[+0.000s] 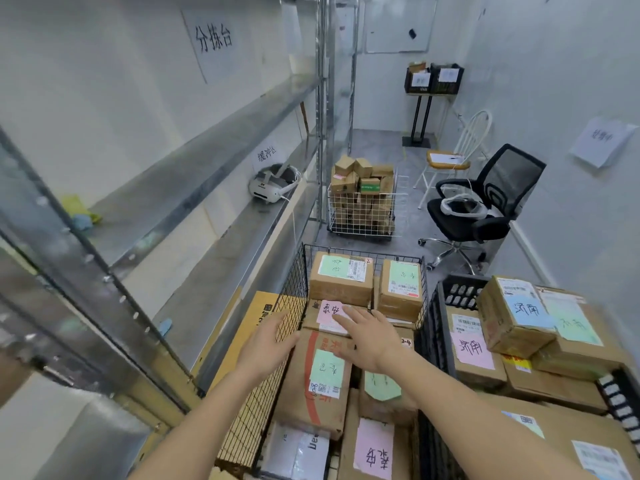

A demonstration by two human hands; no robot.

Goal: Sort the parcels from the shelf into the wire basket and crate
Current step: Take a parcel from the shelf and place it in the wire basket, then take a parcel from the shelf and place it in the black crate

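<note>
Cardboard parcels (pixel 341 280) filled the wire basket (pixel 294 306); both my grips, left (pixel 268 344) and right (pixel 370 337), hung wide, empty; next, I judged, another shelf (pixel 194 216) parcel.

Matt cardboard parcels (pixel 341 284), black wire basket (pixel 294 271)

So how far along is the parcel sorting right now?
Nearly done. The wire basket and crate are piled with parcels. Both hands, left hand and right hand, are open above the basket's boxes. The shelf shows no parcels left.
</note>
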